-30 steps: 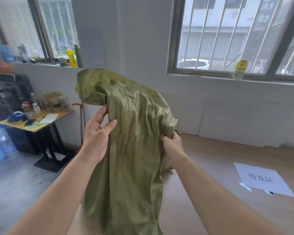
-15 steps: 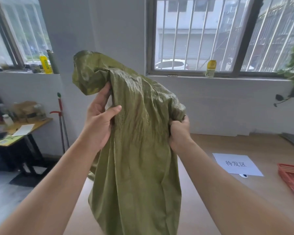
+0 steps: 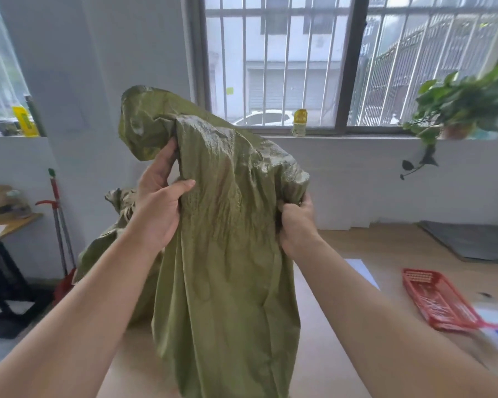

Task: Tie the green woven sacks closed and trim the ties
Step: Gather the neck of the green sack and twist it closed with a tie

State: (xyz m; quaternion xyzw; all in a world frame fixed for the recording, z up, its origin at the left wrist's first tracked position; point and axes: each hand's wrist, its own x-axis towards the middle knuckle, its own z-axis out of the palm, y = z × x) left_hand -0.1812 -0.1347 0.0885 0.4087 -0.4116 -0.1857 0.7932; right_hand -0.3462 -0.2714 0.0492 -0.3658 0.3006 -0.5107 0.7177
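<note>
A crumpled green woven sack [image 3: 227,254] hangs in front of me, held up by both hands. My left hand [image 3: 158,202] grips its upper left part, thumb across the front and fingers behind a fold. My right hand [image 3: 296,222] is clenched on the sack's right edge. The sack's top flops over to the left above my left hand. Behind my left arm sits a second green sack [image 3: 118,225], lower and partly hidden. No tie or cutting tool is visible.
A red plastic basket [image 3: 437,300] lies on the wooden surface [image 3: 357,248] at the right, near white paper sheets [image 3: 362,271]. A potted plant [image 3: 457,110] and a yellow bottle [image 3: 299,122] stand on the windowsill. A red-handled tool [image 3: 58,222] and a desk [image 3: 9,225] are at the left.
The view has swung right, bringing the plant and red basket into sight. Both hands keep their hold on the sack, now raised slightly and nearer.
</note>
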